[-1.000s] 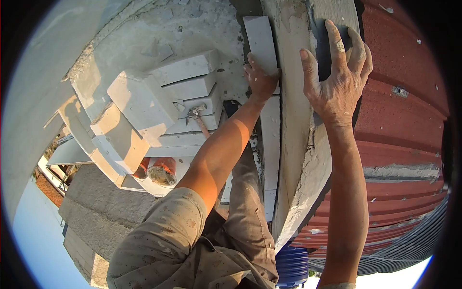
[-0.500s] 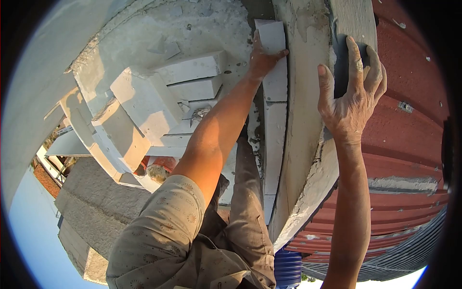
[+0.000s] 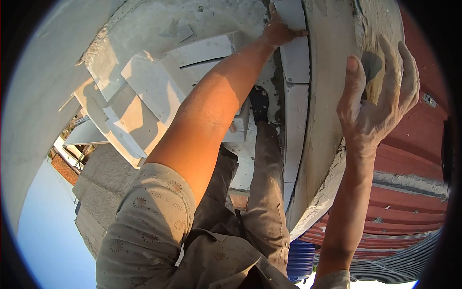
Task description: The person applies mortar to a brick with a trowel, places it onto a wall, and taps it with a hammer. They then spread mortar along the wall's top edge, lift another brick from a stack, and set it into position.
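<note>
- While the left hand (image 3: 281, 29) has moved up along the row of white blocks over the last second, it now lies at 12 o'clock. Its fingers and thumb are spread over the end block (image 3: 294, 60), thumb pointing toward 3 o'clock.
- That end block stands on edge just beside the plastered wall top (image 3: 327, 135) and touches the next block (image 3: 296, 120) toward 6 o'clock.
- With the longer reach, the left forearm now crosses the block stack (image 3: 144, 96) at 10 o'clock and hides the hammer seen there before.
- At 3 o'clock the right hand (image 3: 378, 103) has stayed on the wall top but sits less flat than before. Its fingers are spread and hooked, the palm seems lifted, and a shadow lies beneath it.
- Judging by this, the work has shifted to the far end of the row, with the right hand acting as a brace.
- A dark shoe (image 3: 260, 103) stands just beside the row. Red corrugated roofing (image 3: 409, 192) lies at 4 o'clock and a blue ribbed object (image 3: 301, 260) at 6 o'clock.
- No brand, label or writing can be read.
</note>
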{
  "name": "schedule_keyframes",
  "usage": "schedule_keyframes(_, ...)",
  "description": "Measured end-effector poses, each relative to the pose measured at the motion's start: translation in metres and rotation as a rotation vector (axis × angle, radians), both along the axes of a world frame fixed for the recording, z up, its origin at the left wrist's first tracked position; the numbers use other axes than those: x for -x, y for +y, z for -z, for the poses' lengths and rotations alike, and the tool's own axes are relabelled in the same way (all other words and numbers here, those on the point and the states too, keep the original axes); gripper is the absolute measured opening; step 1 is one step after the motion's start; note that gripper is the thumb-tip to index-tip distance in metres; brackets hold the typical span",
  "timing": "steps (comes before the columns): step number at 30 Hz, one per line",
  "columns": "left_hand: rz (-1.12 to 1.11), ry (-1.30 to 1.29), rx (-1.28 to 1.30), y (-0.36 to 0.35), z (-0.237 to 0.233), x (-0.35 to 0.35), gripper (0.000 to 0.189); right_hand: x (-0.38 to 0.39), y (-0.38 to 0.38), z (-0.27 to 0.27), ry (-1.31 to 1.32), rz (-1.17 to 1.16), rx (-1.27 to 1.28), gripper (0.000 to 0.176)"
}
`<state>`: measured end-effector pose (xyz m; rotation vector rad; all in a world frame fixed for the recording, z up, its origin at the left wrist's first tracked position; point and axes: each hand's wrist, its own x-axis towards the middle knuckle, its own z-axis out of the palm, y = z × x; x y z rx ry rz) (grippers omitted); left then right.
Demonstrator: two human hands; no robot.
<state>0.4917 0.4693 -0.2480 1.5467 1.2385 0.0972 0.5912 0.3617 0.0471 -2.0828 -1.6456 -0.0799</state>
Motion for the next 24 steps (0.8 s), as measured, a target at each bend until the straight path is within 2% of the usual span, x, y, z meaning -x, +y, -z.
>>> schedule_keyframes(1, 0.001, -0.032, -0.032, 0.001, 0.002, 0.002, 0.13, 0.02, -0.012, -0.006, 0.072, -0.007, -0.019, 0.034)
schedule_keyframes(3, -0.023, -0.111, -0.034, 0.0, 0.0, 0.007, 0.119, 0.092, -0.041, 0.015, 0.489, -0.114, 0.089, 0.023)
schedule_keyframes(4, -0.025, -0.176, -0.075, 0.0, 0.005, 0.007, 0.118, 0.135, -0.06, 0.042, 0.886, -0.037, 0.288, 0.023)
schedule_keyframes(5, -0.031, -0.246, -0.121, 0.0, 0.009, 0.004, 0.117, 0.168, -0.074, 0.069, 1.013, 0.035, 0.729, 0.023)
schedule_keyframes(7, 0.009, -0.338, -0.235, -0.001, 0.014, 0.002, 0.116, 0.236, -0.107, 0.152, 0.973, -0.057, 1.077, 0.043)
schedule_keyframes(8, 0.058, -0.365, -0.312, 0.003, 0.009, 0.001, 0.115, 0.261, -0.119, 0.189, 0.937, -0.068, 1.135, 0.043)
schedule_keyframes(9, 0.1, -0.383, -0.383, 0.003, 0.008, 0.001, 0.115, 0.287, -0.13, 0.22, 0.9, -0.072, 1.133, 0.044)
schedule_keyframes(12, -0.019, -0.329, -0.298, 0.0, 0.022, -0.001, 0.114, 0.337, -0.152, 0.269, 0.841, -0.033, 1.06, 0.046)
schedule_keyframes(13, -0.033, -0.342, -0.192, 0.001, 0.02, 0.001, 0.116, 0.339, -0.15, 0.266, 0.888, -0.022, 1.185, 0.046)
schedule_keyframes(15, -0.075, -0.352, -0.124, -0.005, 0.015, 0.005, 0.119, 0.341, -0.165, 0.257, 0.892, 0.034, 0.93, 0.043)
schedule_keyframes(17, -0.068, -0.304, -0.084, -0.002, 0.01, 0.002, 0.124, 0.326, -0.173, 0.247, 0.978, 0.108, 0.89, 0.041)
schedule_keyframes(19, -0.026, -0.186, -0.069, -0.002, 0.018, -0.003, 0.13, 0.259, -0.134, 0.171, 1.157, 0.197, 1.074, 0.041)
schedule_keyframes(21, -0.04, -0.184, -0.037, 0.0, 0.02, -0.004, 0.133, 0.227, -0.142, 0.116, 1.075, 0.411, 0.925, 0.043)
schedule_keyframes(23, -0.061, -0.176, -0.003, -0.006, 0.017, -0.001, 0.137, 0.198, -0.178, 0.101, 1.005, 0.479, 0.639, 0.046)
schedule_keyframes(24, -0.071, -0.171, 0.02, -0.011, 0.014, 0.001, 0.139, 0.173, -0.173, 0.081, 1.013, 0.503, 0.702, 0.047)
